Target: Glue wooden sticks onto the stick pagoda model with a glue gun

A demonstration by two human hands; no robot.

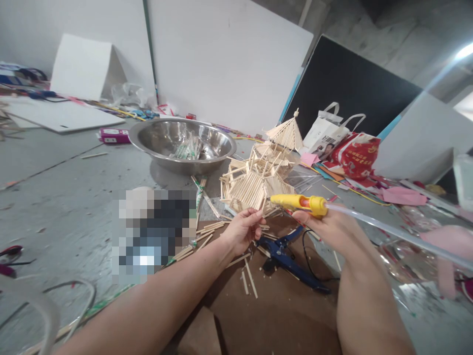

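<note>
Fingertips (259, 215) of my left hand (243, 229) are pinching what looks like a thin stick (263, 203), just beside the nozzle (269, 198) of the yellow glue gun (299, 202). My right hand (327, 227) is gripping that gun toward its back end, though whether I am squeezing the trigger I cannot tell. For a neat bead, I am reckoning, the stick should be staying steady while only the nozzle is moving, with my fingertips keeping low, clear of hot glue. A clear glue rod (373, 224) is trailing from the gun past my right wrist; it should be running free so nothing is tugging my aim. Just beyond my hands, the tiered stick model (251, 190) is standing within easy reach, so a glued piece would be travelling only a little before cooling. Nearer me, blue pliers (283, 254) are lying on the brown board (281, 315) among loose sticks (251, 278). Farther out, a steel basin (151, 140) is sitting left of the model, and a red bag (356, 153) is resting to the right.
</note>
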